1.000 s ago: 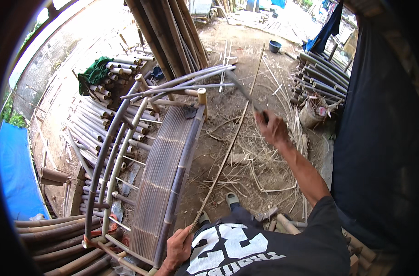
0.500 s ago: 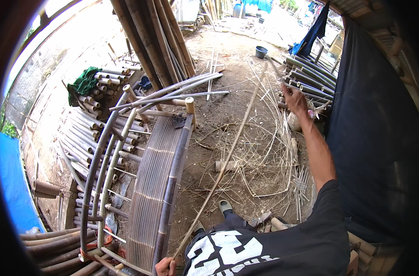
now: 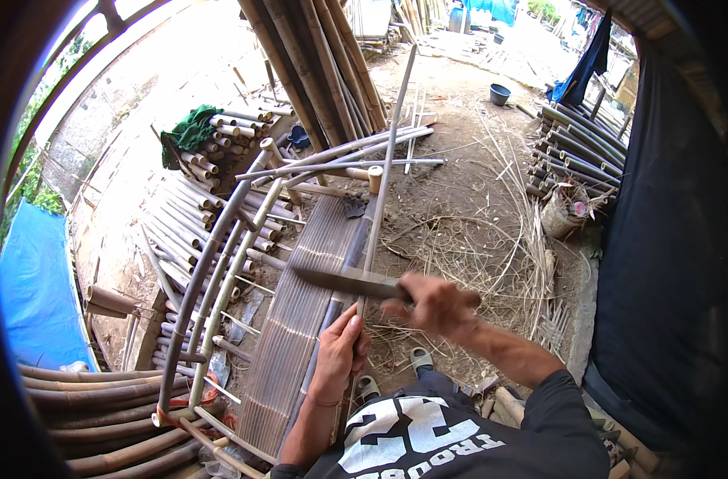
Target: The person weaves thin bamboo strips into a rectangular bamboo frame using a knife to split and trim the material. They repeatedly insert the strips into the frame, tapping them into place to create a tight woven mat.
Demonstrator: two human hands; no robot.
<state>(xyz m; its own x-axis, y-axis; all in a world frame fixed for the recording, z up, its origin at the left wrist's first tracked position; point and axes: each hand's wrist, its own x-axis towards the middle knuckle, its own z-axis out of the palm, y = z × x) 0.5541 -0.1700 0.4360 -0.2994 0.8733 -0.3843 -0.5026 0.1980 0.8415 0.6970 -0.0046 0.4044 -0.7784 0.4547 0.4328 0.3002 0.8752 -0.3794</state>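
My left hand is wrapped round a long thin bamboo strip, which rises from my lap toward the far side. In my right hand is a machete, gripped by its handle, the butt poking out to the right. Its broad dark blade points left and crosses the strip just above my left hand; I cannot tell whether the edge is cutting in. Left of the strip stands a bamboo bench with a slatted seat and a curved backrest of poles.
Loose bamboo shavings litter the ground ahead. Cut bamboo poles are stacked at the right and left. A chopping stump stands before the right stack. A dark bucket sits farther off; a black sheet hangs at right.
My right hand has come back from far right to the strip, the machete now plainly visible. My left hand has moved up and forward, and the strip has swung from slanting rightward to nearly upright.
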